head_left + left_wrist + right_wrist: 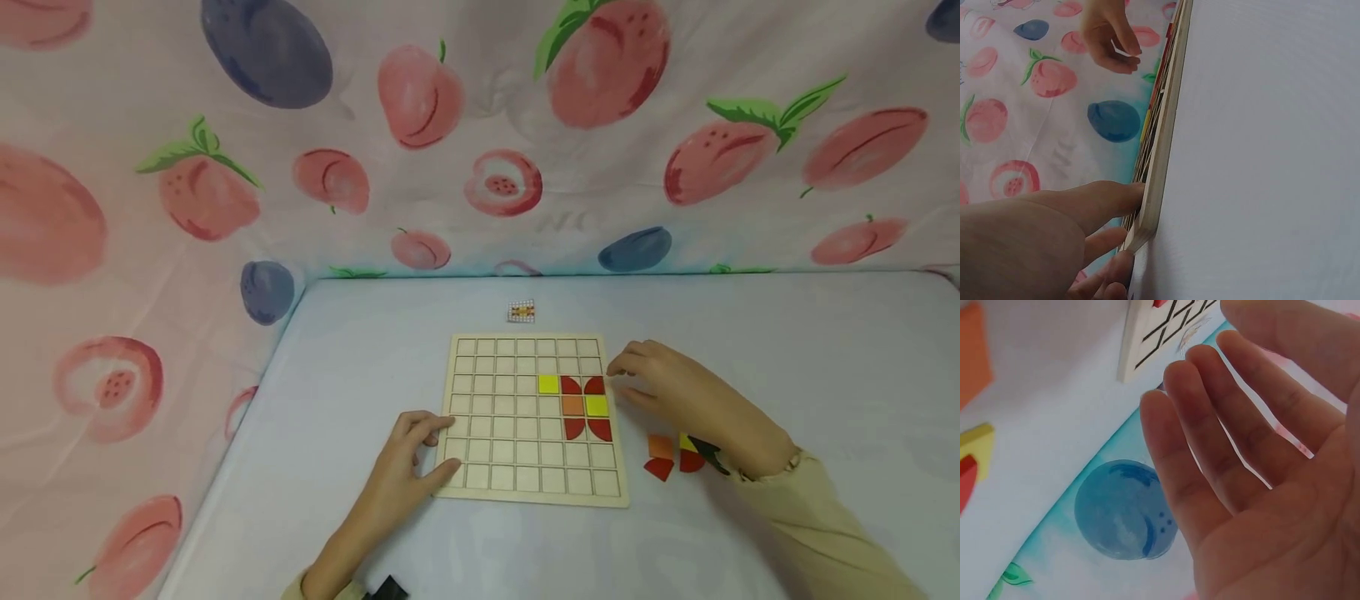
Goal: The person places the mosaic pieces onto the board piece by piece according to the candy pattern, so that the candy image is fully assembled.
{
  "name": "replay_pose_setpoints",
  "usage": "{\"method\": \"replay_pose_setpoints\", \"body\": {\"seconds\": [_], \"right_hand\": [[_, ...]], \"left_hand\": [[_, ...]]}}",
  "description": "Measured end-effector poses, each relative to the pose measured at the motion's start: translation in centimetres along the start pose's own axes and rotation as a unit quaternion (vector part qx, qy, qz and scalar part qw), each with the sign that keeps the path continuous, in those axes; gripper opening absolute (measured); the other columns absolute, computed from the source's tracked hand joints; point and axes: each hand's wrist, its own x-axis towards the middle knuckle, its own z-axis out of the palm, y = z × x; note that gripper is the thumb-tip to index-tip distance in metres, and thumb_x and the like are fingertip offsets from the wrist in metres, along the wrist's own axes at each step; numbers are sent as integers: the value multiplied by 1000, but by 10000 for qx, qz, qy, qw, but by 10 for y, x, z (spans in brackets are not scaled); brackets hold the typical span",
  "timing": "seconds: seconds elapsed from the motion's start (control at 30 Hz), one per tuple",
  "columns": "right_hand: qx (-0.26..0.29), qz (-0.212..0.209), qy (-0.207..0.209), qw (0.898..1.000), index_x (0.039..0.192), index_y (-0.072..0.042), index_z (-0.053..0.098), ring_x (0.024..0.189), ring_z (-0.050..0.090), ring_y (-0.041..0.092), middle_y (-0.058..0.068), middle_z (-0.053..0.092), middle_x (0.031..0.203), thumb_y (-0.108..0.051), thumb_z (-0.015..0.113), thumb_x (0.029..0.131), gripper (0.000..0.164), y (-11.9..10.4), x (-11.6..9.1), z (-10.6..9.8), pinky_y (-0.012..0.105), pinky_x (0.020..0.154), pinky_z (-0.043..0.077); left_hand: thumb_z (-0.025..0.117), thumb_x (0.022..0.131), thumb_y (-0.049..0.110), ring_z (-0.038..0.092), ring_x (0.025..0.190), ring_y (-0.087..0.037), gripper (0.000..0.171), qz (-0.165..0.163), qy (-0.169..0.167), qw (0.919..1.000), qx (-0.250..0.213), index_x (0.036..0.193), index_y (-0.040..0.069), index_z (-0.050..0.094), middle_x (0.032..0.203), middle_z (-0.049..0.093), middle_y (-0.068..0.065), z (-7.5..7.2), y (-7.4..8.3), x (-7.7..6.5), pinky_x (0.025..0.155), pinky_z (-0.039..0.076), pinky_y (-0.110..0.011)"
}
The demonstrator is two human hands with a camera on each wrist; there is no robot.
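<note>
A pale wooden grid board (495, 454) lies on the table. Set in its cells at the right are a yellow square (548, 384), an orange square (573, 406), another yellow square (597, 406) and several red quarter-circle pieces (571, 386). My left hand (401, 467) rests at the board's left edge, thumb and fingers spread and touching the rim; the left wrist view shows the fingers against that edge (1159, 181). Just beyond the right rim hovers my right hand (656, 375). Its palm (1266, 519) holds nothing, with the fingers loosely extended.
Right of the board lie a loose orange square (660, 446), a red piece (658, 470) and a second red piece (692, 461) by a yellow one, partly hidden by the right wrist. A small patterned card (521, 311) sits behind the board. A fruit-print cloth (450, 183) hangs at the back.
</note>
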Motion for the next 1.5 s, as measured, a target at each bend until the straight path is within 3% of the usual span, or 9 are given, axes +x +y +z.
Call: {"method": "replay_pose_setpoints", "body": {"seconds": [0.4,0.73,0.9,1.13,1.37,1.5], "right_hand": [[397,272,-539,9974,106,-10,72,92,59,17,-1,66,102,-18,78,85,24,9,-25,4,40,83,55],[880,530,-717,9921,106,-13,71,93,62,13,-6,68,103,-26,77,86,25,23,-42,10,36,83,55],[958,660,-895,9892,104,-16,71,89,58,8,-9,66,100,-32,78,85,26,26,-46,13,29,79,54],[992,560,-1100,9874,103,-19,72,95,58,10,-10,64,104,-29,80,84,23,27,-47,12,31,83,53],[860,219,-1166,9892,90,-23,69,84,51,6,-13,57,92,-23,84,79,18,26,-46,12,24,74,52],[820,294,-1154,9895,89,-23,67,83,51,6,-12,57,90,-19,83,80,18,25,-46,12,23,72,51]], "left_hand": [[81,83,18,49,100,-10,49,-71,-8,10000,-63,129,20,63,127,50,3,0,1,0,76,43,-23],[80,85,20,49,100,-10,47,-55,-46,10000,-69,129,20,63,127,50,3,-1,2,2,77,43,-23],[80,85,20,49,100,-11,47,-16,-62,10000,-53,129,20,63,127,50,3,0,1,2,77,43,-24],[79,85,20,48,101,-11,47,-46,-52,9999,-79,129,21,63,127,49,3,-1,1,0,77,42,-23],[80,85,19,49,100,-11,47,-72,-54,9999,-48,129,20,63,126,50,3,-2,1,0,77,42,-23],[80,84,17,49,101,-10,49,-58,-54,10000,-3,130,19,63,127,49,3,-2,2,1,77,43,-24]]}}
